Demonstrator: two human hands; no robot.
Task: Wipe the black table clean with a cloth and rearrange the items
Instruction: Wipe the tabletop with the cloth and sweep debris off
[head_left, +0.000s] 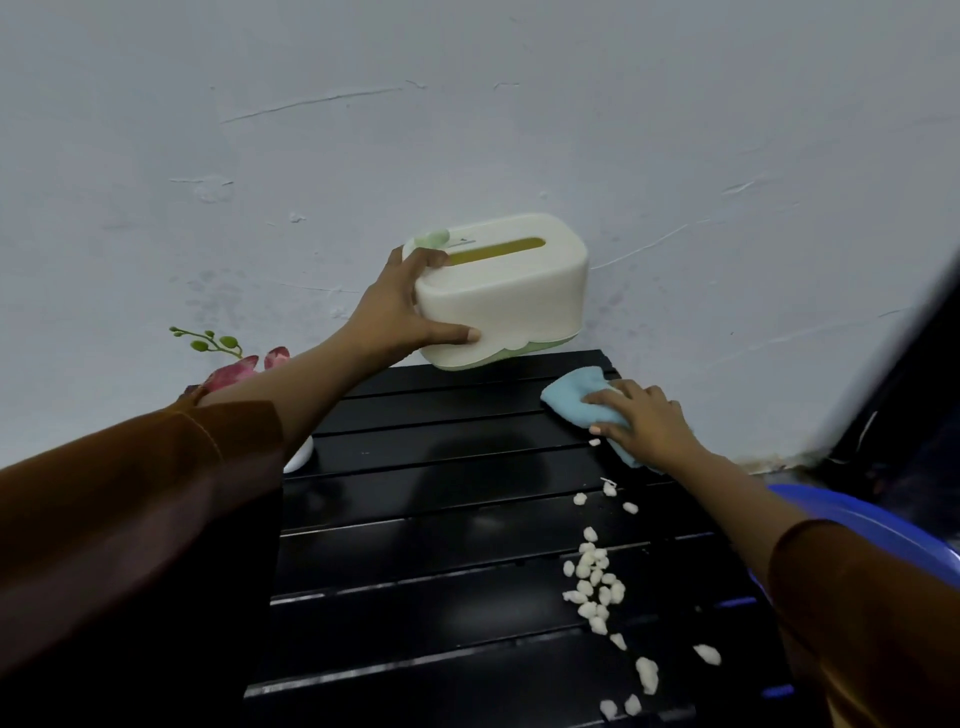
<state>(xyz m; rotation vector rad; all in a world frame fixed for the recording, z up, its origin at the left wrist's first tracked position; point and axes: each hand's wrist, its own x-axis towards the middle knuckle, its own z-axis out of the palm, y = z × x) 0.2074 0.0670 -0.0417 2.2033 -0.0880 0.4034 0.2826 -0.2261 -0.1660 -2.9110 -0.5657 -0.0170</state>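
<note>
My left hand grips a cream tissue box with a green base, held tilted just above the far edge of the black slatted table. Flat on a light blue cloth, my right hand presses it against the table's far right corner. Several small white crumbs lie scattered along the right side of the table, from below the cloth down to the near edge.
A pink artificial flower with green buds stands at the far left, its white vase mostly hidden behind my left arm. A blue plastic basin sits beside the table's right edge. A pale wall rises right behind the table.
</note>
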